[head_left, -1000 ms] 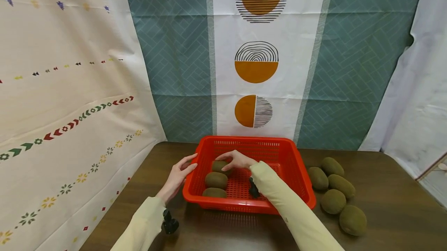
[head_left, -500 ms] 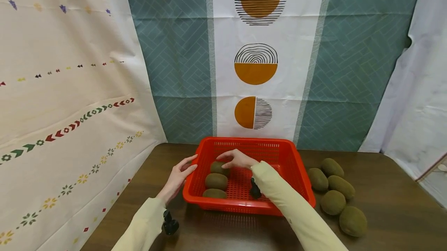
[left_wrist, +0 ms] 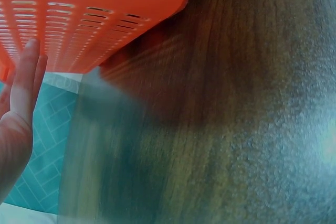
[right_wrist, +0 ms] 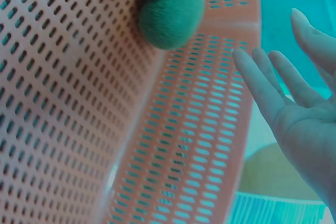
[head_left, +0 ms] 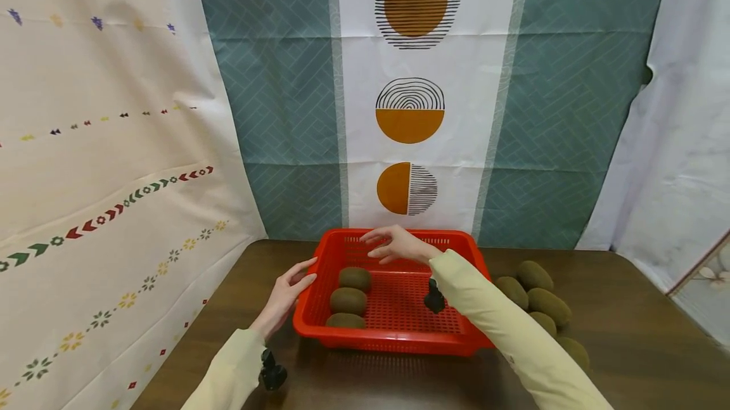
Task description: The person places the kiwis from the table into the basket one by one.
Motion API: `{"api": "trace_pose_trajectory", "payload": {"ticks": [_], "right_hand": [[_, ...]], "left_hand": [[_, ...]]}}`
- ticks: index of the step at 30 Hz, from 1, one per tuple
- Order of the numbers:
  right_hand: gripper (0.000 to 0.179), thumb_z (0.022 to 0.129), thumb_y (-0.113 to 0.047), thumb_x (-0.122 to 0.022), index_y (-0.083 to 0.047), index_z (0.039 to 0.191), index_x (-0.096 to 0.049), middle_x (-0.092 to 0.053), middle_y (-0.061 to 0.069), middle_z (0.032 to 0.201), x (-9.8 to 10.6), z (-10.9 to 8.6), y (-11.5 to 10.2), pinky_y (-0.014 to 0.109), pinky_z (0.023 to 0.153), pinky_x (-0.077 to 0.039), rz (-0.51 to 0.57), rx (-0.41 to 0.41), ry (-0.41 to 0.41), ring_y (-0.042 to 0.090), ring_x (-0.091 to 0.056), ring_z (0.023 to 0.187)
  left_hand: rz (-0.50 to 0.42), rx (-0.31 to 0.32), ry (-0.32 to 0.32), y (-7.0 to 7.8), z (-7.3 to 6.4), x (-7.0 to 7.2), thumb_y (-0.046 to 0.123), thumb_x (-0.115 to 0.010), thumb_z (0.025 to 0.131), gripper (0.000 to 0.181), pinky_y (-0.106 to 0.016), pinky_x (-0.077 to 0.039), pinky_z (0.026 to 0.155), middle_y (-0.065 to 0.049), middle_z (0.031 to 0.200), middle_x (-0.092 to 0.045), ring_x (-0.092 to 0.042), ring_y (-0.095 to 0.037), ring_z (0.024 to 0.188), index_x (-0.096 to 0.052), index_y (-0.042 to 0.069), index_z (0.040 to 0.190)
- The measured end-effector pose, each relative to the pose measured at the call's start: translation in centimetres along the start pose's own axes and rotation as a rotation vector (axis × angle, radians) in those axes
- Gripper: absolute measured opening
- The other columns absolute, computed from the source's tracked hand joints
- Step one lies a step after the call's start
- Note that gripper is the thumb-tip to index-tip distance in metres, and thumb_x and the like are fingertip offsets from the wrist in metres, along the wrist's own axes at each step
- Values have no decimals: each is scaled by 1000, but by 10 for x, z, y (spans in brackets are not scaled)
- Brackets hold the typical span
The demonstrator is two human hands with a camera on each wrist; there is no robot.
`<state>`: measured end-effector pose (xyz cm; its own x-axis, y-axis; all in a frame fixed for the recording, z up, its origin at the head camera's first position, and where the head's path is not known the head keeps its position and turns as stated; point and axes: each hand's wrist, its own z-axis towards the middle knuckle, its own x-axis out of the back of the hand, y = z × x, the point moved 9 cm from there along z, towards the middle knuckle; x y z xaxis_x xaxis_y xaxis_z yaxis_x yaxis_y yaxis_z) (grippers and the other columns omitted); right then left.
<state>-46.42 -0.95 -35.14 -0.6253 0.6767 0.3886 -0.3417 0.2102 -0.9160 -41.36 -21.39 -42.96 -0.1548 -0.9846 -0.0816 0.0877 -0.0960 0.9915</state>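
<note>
A red plastic basket point(head_left: 393, 335) with slotted walls sits on a dark wooden table point(head_left: 336, 381). Inside it, three kiwis point(head_left: 348, 301) lie in a row along the left wall, one behind another; the front rim partly hides the nearest one.

The person's left hand point(head_left: 282, 299) touches the basket's left rim from outside. Its fingers are straight rather than curled, with a gap between the upper and lower ones; the left wrist view shows them extended beside the slotted outer wall.

The right hand point(head_left: 399, 245) hovers over the back part of the basket, behind the row of kiwis. Its fingers are spread apart and loosely bent.

Five more kiwis, a loose group point(head_left: 549, 307), rest on the table to the right of the basket. The right sleeve point(head_left: 504, 318), pale yellow, crosses the basket's right side and partly covers the nearer fruits of that group. A small black device point(head_left: 435, 298) shows at the right wrist. Behind the table hangs a teal and white cloth point(head_left: 279, 112) printed with orange circles.
</note>
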Motion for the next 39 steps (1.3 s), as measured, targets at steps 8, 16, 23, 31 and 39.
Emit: {"api": "trace_pose_trajectory", "payload": {"ticks": [8,16,23,31,39], "right_hand": [[36,85,3,-59,5,120,-52,-52,21,114,25,-23,-14,49,75,-48,72,12,25,32,-57,95],[39,85,2,-59,5,123,-49,-55,25,108,58,-54,-23,47,70,-50,76,31,164,37,-58,93],[38,85,-2,-61,5,121,-51,-56,28,106,93,-86,-28,51,70,-49,68,73,281,31,-61,86],[41,84,-9,-65,3,121,-52,-58,24,106,139,-135,-21,48,70,-49,39,66,416,34,-61,89],[42,86,-9,-63,8,121,-49,-57,27,108,171,-184,5,47,70,-49,-7,35,453,29,-62,88]], "left_hand": [[7,14,-32,13,-8,-9,13,-57,90,49,-45,-48,76,-25,123,-47,-54,-38,102,-40,7,136],[13,5,-26,9,-8,-7,14,-57,90,51,-45,-48,75,-26,122,-48,-55,-38,100,-39,5,136],[20,-9,24,-4,1,3,17,-60,88,47,-45,-49,72,-22,118,-52,-58,-36,95,-46,11,132],[31,-13,29,-6,3,3,18,-60,88,47,-45,-49,72,-22,118,-53,-58,-36,95,-47,12,132],[7,5,-8,8,-4,-5,12,-58,89,49,-45,-49,74,-26,121,-49,-54,-41,100,-41,6,135]]}}
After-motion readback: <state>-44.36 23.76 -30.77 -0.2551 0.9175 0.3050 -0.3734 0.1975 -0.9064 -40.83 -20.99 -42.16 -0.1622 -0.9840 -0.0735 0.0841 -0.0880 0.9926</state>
